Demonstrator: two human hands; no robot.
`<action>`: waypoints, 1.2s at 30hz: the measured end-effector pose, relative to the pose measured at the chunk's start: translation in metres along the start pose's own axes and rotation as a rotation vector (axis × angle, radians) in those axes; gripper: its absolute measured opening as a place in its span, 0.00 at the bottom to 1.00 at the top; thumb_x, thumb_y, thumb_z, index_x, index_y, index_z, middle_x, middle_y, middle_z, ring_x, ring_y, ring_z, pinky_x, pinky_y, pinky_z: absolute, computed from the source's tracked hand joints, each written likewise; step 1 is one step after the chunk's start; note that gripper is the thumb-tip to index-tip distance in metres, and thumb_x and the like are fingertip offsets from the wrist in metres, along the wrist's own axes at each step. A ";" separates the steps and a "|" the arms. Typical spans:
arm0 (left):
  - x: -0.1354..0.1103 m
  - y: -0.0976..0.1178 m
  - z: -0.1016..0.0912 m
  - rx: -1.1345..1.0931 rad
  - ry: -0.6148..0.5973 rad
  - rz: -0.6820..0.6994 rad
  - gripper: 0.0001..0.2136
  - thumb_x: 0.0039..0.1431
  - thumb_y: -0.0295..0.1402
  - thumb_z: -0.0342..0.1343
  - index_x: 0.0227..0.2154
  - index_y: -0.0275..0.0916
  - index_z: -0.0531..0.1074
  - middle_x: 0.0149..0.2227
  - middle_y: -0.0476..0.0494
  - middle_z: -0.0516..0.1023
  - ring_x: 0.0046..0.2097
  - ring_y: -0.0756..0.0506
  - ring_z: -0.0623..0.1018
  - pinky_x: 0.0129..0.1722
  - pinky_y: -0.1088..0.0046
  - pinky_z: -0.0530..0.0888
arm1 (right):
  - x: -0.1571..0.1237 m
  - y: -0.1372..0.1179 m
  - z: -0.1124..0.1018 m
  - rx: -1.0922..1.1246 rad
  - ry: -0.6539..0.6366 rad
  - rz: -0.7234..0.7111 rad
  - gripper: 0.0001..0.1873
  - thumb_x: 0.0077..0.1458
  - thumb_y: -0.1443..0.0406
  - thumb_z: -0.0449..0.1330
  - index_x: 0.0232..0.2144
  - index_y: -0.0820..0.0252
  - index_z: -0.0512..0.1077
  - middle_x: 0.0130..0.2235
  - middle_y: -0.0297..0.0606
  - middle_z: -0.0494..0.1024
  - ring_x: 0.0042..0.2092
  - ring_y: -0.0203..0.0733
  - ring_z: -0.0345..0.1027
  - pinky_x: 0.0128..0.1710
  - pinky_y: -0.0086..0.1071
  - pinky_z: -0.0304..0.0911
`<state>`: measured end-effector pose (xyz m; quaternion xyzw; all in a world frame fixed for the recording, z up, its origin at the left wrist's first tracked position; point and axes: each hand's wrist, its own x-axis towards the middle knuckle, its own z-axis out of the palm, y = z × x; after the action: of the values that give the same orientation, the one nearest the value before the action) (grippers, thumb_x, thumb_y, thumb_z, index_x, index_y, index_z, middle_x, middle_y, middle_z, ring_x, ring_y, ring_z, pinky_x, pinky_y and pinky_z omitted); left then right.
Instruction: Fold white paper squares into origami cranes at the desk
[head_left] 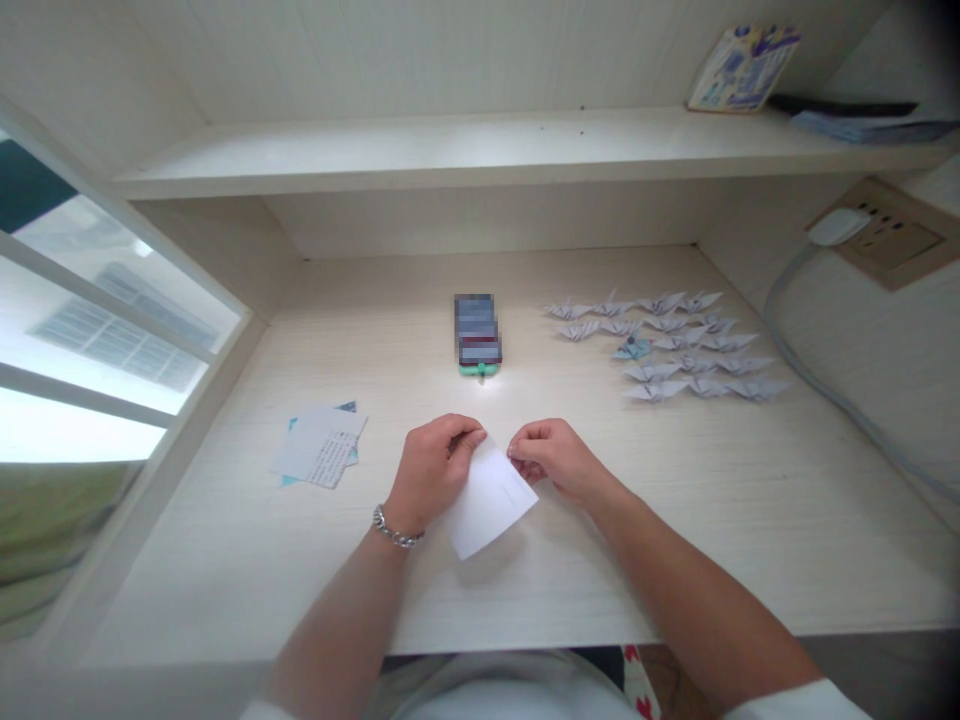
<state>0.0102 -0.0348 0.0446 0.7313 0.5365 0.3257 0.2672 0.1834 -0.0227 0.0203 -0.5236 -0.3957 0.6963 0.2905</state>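
Observation:
My left hand (441, 465) grips a white sheet of paper (491, 500) near its top corner, thumb on top and fingers curled. The sheet is tilted above the desk and has a few faint marks. At its upper right edge, the fingers of my right hand (553, 458) are pinched together on the paper's edge. Part of the right fingertips is hidden. Several folded paper cranes (697, 345) stand in rows at the right, mostly white with dark lines, and one blue crane (632, 347) sits among them. Some loose paper sheets (319, 447), white and blue, one with writing, lie to the left.
A phone (478, 330) with a blurred screen and a green edge lies beyond my hands. Above the desk (225, 560) runs a shelf (420, 150) with a printed box (744, 68). A plugged-in cable (825, 385) hangs down the right wall. A window is at the left.

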 end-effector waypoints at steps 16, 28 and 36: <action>0.001 0.000 0.001 0.013 -0.088 0.038 0.07 0.55 0.30 0.50 0.29 0.38 0.73 0.31 0.46 0.77 0.33 0.49 0.75 0.32 0.75 0.69 | 0.002 0.006 -0.003 -0.192 -0.069 -0.105 0.04 0.40 0.69 0.56 0.20 0.63 0.71 0.16 0.30 0.68 0.18 0.31 0.61 0.19 0.24 0.58; 0.000 -0.002 -0.003 -0.002 -0.004 0.005 0.07 0.56 0.32 0.50 0.29 0.38 0.73 0.31 0.46 0.77 0.33 0.49 0.74 0.32 0.75 0.69 | 0.001 0.004 -0.003 -0.103 -0.013 -0.049 0.05 0.39 0.67 0.57 0.19 0.64 0.71 0.17 0.33 0.70 0.18 0.30 0.60 0.18 0.24 0.56; 0.001 -0.001 -0.001 0.012 -0.060 0.024 0.07 0.55 0.30 0.50 0.29 0.39 0.73 0.30 0.46 0.77 0.33 0.49 0.74 0.31 0.75 0.68 | 0.000 0.005 -0.003 -0.175 -0.080 -0.094 0.05 0.40 0.69 0.55 0.21 0.64 0.71 0.16 0.31 0.67 0.18 0.31 0.60 0.18 0.24 0.58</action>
<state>0.0086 -0.0332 0.0447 0.7486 0.5213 0.3036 0.2750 0.1863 -0.0242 0.0152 -0.4995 -0.4906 0.6651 0.2598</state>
